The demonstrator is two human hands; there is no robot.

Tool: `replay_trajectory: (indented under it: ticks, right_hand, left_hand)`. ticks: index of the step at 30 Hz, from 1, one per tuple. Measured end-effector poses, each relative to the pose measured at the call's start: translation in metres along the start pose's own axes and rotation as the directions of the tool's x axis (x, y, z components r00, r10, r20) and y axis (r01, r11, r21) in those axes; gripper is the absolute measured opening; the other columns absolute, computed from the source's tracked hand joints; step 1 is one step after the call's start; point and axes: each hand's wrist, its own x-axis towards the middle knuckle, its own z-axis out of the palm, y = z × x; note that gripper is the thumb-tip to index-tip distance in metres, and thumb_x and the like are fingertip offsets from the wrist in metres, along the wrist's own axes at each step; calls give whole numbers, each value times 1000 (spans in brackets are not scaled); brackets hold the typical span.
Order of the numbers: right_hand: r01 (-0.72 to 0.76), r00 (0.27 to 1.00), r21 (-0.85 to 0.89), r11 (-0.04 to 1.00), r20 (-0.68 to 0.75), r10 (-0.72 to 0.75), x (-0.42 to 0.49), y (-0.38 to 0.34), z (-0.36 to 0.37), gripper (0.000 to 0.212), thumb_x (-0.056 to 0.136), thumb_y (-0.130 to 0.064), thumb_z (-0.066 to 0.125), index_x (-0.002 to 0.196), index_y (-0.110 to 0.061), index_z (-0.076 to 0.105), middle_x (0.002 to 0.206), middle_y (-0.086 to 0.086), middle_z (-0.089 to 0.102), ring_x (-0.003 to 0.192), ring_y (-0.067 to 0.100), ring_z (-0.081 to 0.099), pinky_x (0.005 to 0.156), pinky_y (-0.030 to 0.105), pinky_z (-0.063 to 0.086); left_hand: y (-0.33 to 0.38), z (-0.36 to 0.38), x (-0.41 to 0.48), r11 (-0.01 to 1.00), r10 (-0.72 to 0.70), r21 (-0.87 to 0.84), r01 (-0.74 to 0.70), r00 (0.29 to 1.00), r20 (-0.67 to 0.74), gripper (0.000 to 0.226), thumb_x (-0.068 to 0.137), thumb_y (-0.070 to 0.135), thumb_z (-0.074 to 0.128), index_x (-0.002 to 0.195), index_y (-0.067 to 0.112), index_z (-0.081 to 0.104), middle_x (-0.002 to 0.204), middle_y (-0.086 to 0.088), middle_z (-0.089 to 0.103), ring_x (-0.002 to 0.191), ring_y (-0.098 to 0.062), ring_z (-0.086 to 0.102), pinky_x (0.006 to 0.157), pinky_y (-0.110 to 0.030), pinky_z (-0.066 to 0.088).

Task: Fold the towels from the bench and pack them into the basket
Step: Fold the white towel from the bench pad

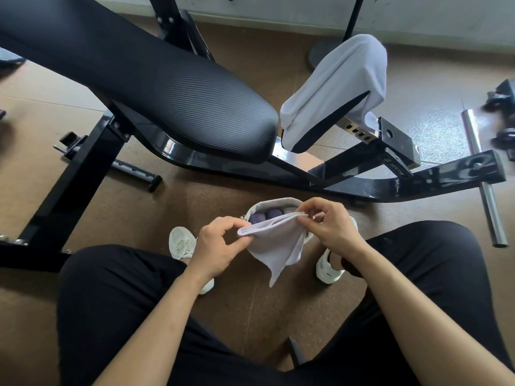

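Black trousers (111,302) on two knees fill 6 o'clock. Two hands: the left hand (217,246) and right hand (331,224) each pinch the top edge of one white towel (278,240) between thumb and fingertips. It hangs just above one grey basket (276,203) that stands between two white shoes (181,242). Three purple rolled towels (271,214) show inside the basket. A second towel (340,84) drapes the seat pad of one black bench (167,84) at 1 o'clock. Brown floor (250,307); pale wall (278,9) at 12 o'clock; one steel bar (485,185) at 3 o'clock.
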Motion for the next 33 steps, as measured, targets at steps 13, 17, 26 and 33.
replay_trajectory:
  ticks: [13, 17, 26, 33]
  right_hand:
    - [287, 944, -129, 949, 206, -258, -6, -31, 11, 39, 77, -23, 84, 114, -24, 69, 108, -17, 67, 102, -8, 55, 88, 6, 38]
    - [318, 932, -40, 947, 197, -304, -12, -43, 20, 37, 86, -13, 75, 111, -33, 56, 101, -16, 63, 97, -7, 58, 81, 8, 44]
    - [383, 832, -57, 922, 456, -317, -16, -53, 18, 37, 97, -9, 60, 128, -26, 67, 122, -10, 66, 111, 2, 60, 94, 24, 51]
    - [214, 911, 148, 966, 327, -252, -7, -55, -11, 45, 96, 0, 57, 126, -31, 70, 137, -11, 61, 124, 10, 57, 95, 36, 53]
  left_hand:
    - [28, -2, -1, 931, -63, -353, 90, 994, 87, 22, 89, 42, 66, 109, 35, 67, 107, 19, 70, 105, -10, 66, 80, -33, 61]
    - [30, -4, 1, 880, -83, -468, 86, 996, 27, 21, 90, 32, 68, 107, 21, 71, 103, 5, 75, 98, -14, 70, 79, -32, 59]
    - [28, -9, 5, 891, -84, -438, 121, 991, 104, 23, 90, 37, 65, 109, 25, 73, 103, 6, 75, 102, -17, 70, 85, -36, 58]
    - [19, -14, 9, 896, -123, -364, 256, 928, 351, 55, 79, 59, 78, 122, 27, 68, 117, 2, 74, 113, -21, 70, 96, -51, 58]
